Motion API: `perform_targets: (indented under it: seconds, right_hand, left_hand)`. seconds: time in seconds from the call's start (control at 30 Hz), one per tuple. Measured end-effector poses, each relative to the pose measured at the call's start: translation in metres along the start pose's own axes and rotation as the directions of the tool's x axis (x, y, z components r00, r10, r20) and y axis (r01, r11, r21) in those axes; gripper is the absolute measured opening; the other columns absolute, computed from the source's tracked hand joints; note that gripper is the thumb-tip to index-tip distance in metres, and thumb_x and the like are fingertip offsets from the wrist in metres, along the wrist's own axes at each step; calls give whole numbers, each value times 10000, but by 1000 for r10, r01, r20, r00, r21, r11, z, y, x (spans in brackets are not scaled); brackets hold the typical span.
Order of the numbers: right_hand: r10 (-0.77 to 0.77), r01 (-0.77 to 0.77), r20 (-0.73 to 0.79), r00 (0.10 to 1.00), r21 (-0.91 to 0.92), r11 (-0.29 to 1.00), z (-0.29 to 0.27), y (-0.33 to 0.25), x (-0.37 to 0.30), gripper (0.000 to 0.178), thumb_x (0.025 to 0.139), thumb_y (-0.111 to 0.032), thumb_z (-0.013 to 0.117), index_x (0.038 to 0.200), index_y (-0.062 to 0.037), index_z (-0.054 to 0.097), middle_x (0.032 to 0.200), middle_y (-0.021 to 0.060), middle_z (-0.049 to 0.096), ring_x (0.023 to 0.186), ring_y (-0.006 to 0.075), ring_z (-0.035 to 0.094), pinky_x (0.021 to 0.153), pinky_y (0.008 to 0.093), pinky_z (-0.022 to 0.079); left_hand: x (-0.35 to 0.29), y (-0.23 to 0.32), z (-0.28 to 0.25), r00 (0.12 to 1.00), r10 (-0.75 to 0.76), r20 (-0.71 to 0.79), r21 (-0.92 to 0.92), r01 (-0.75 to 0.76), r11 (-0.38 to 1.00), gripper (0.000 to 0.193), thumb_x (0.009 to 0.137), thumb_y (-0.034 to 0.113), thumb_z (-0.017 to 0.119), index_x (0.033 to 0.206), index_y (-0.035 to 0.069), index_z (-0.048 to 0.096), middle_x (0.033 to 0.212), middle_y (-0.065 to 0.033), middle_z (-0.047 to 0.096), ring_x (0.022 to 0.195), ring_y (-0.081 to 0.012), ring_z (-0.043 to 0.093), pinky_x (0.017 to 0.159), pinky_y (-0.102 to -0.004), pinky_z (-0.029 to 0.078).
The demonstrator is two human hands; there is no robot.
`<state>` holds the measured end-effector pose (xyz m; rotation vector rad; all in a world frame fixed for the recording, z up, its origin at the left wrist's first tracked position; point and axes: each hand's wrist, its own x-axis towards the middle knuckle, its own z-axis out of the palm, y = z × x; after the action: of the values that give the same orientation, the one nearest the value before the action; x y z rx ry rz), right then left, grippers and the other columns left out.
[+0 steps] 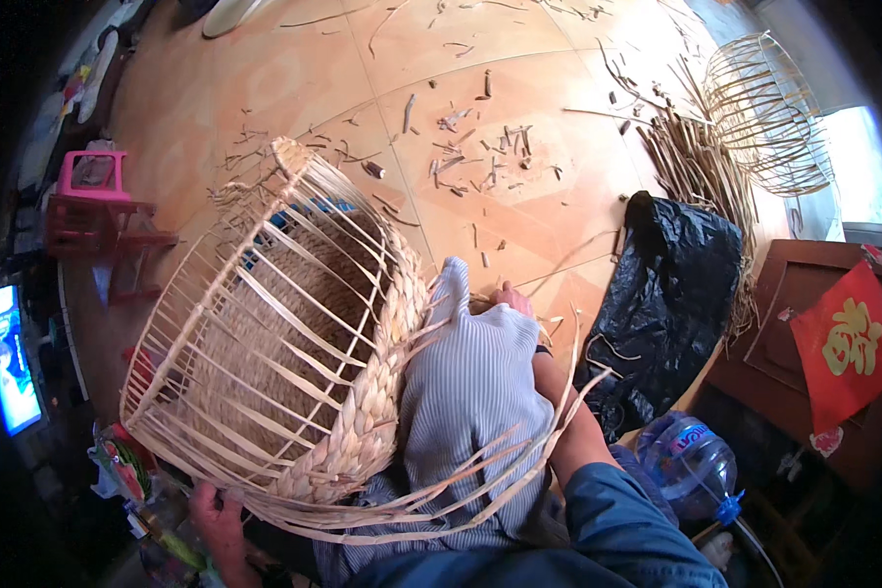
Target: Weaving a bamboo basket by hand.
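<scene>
From the head view I'm looking down on a big basket (274, 328), and it's filling the space left of the lap, tilted, its slatted side facing up and its long axis running from the far end back toward the near left. The left hand (218, 519) is the nearer one, sitting right at the lower left edge; its fingers are curling there, but I'm not able to tell whether they are gripping the rim or only steadying it. The right hand (512, 299) is lying to the right of the basket, beyond the grey ribbed cloth (480, 372); that cloth is hiding much of it, so I cannot tell whether it's grasping anything.

Now I'm picking out textures. Thin, pale slats are bridging the near side like a ladder, while a denser, rope-like weave is lining the inside. A thick braided band (367, 426), chunky and straw-coloured, is edging the side toward the lap. Long strands (333, 519) are sweeping in a loose curve under the near edge, over the cloth and up across the right forearm, their tips splaying.

Further out, brown cuttings (500, 167) are littering the smooth tiled floor (314, 78). A crumpled, glossy black plastic sheet (671, 304) is lying to the right, with a bundle of sticks (696, 162) and an openwork frame (769, 118) beyond it, and a clear bottle (691, 461) is resting nearer.
</scene>
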<state>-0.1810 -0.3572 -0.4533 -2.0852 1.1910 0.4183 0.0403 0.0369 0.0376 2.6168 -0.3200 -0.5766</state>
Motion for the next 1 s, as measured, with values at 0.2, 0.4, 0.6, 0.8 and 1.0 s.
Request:
perform_targets:
  seconds: [0.2,0.4,0.6,0.8,1.0]
  right_hand:
    - [11,88,-233,972,409,908,-35,40,-76,222,928,-206,619,851,1,639,803,193,675,764,364,670,683,415,529]
    - [433,18,-298,851,840,542,-115,131,-172,167,975,-187,630,919,-36,677,742,24,652,653,98,593,576,263,469]
    - [539,150,-269,798,955,255,-203,209,-234,123,1000,-234,624,987,-111,635,645,-55,534,552,67,462,490,242,344]
    - [320,84,38,947,930,-358,-156,244,-235,188,1022,-233,578,879,-111,584,582,-67,411,537,95,420,495,266,338]
    - [700,-110,-39,713,980,167,-35,252,-198,175,877,-203,722,885,-36,672,745,39,609,637,182,597,590,355,473]
  left_hand:
    - [3,-9,1,996,80,-33,-181,-85,980,226,871,147,707,1024,-4,635,937,-51,601,871,-136,538,811,-316,467]
    - [8,3,3,998,65,22,-63,-63,996,131,910,80,638,956,-19,566,885,-63,548,831,-161,505,792,-318,456]
    - [19,-13,8,984,180,3,-146,-177,973,125,961,95,619,966,-9,551,876,-28,541,831,-115,471,760,-298,440]
    - [17,9,12,959,274,71,-172,-258,951,133,1015,139,593,990,12,568,902,5,542,867,-88,459,802,-264,423]
    - [17,6,1,959,270,87,-96,-262,960,180,1018,186,612,987,11,586,903,12,554,875,-93,479,798,-268,426]
